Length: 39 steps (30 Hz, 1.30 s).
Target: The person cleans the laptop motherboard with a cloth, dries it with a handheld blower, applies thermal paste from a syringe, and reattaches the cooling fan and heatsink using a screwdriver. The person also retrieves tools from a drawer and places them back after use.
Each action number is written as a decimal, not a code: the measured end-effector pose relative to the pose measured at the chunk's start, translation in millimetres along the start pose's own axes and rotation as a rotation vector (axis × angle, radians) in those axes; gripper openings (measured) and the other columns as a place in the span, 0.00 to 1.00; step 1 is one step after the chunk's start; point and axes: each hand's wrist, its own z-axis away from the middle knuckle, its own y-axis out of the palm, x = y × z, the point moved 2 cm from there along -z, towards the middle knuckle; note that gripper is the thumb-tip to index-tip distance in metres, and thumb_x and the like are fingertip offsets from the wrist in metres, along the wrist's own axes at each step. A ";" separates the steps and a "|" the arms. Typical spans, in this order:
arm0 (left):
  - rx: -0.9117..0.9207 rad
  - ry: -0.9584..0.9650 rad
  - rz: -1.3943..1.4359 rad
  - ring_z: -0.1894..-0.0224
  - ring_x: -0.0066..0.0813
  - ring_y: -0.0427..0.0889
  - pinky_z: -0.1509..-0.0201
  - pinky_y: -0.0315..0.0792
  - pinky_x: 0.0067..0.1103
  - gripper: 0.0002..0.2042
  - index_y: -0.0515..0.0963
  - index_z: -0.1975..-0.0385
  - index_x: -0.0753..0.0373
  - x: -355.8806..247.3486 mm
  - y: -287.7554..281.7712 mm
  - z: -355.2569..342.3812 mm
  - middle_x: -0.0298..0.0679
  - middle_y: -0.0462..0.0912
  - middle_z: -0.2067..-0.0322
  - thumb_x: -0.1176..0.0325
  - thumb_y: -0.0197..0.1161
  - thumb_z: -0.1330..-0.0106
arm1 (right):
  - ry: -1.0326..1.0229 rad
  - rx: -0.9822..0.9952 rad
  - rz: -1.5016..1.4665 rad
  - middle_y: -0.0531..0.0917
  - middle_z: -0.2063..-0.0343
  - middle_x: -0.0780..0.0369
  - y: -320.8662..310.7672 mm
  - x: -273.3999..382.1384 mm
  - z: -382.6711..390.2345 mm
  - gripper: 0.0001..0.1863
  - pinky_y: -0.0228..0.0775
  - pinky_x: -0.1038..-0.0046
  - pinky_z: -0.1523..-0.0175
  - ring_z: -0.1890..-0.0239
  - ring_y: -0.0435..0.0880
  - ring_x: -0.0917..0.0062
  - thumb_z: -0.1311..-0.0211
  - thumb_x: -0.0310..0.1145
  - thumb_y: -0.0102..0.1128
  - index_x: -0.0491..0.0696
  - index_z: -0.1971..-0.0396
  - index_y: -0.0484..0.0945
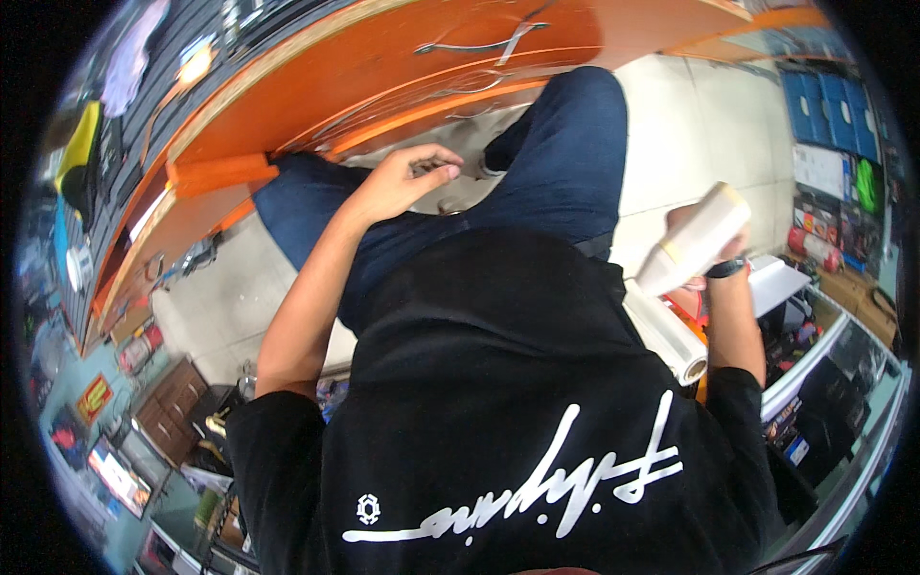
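Observation:
Over my lap, my left hand [401,182] hangs with its fingers loosely bent, the thumb apart from them and nothing visible between. Out to my right, my right hand [736,243] grips a white, bottle-shaped object [695,240] that tapers toward its lower left end and has yellowish bands; motion blur hides its exact kind. The fingers go around its far side and are partly hidden. A dark watch [725,268] is on that wrist. Just below the white object lies a roll of clear plastic film [674,335], close to my right side.
An orange workbench [374,72] with a drawer handle [479,46] stands in front of my knees. Pale floor tiles [685,125] show on the right. Blue bins [829,110], a red cylinder [813,247] and a glass display case [843,374] stand at the far right. A brown cabinet [171,410] is at the lower left.

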 end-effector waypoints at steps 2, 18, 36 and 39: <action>-0.033 -0.001 0.041 0.59 0.22 0.83 0.51 0.76 0.22 0.13 0.84 0.51 0.64 15.3 -3.0 7.1 0.35 0.88 0.60 0.61 0.65 0.25 | 0.082 0.134 0.101 0.85 0.64 0.46 35.9 22.7 -18.9 0.36 0.79 0.64 0.66 0.70 0.86 0.62 0.34 0.56 0.59 0.35 0.45 0.77; -0.113 -0.157 0.113 0.63 0.20 0.82 0.61 0.73 0.21 0.16 0.84 0.54 0.62 78.5 1.8 8.6 0.33 0.87 0.64 0.54 0.64 0.25 | 0.714 0.245 0.670 0.85 0.68 0.52 134.5 12.1 -189.3 0.38 0.76 0.76 0.71 0.73 0.85 0.75 0.33 0.55 0.61 0.33 0.41 0.73; -0.093 -0.220 0.060 0.58 0.25 0.84 0.51 0.75 0.24 0.17 0.84 0.51 0.65 76.2 2.5 3.6 0.40 0.88 0.60 0.57 0.65 0.27 | 0.189 -0.307 0.924 0.85 0.61 0.56 126.8 -35.4 -177.7 0.33 0.83 0.76 0.65 0.68 0.88 0.78 0.41 0.25 0.77 0.44 0.43 0.62; -0.084 -0.179 0.080 0.61 0.23 0.81 0.52 0.74 0.22 0.14 0.83 0.52 0.65 83.9 1.4 0.2 0.37 0.87 0.63 0.60 0.63 0.25 | 0.049 -0.280 1.070 0.83 0.56 0.55 127.4 -36.9 -168.3 0.33 0.84 0.76 0.62 0.64 0.87 0.79 0.42 0.23 0.76 0.42 0.44 0.62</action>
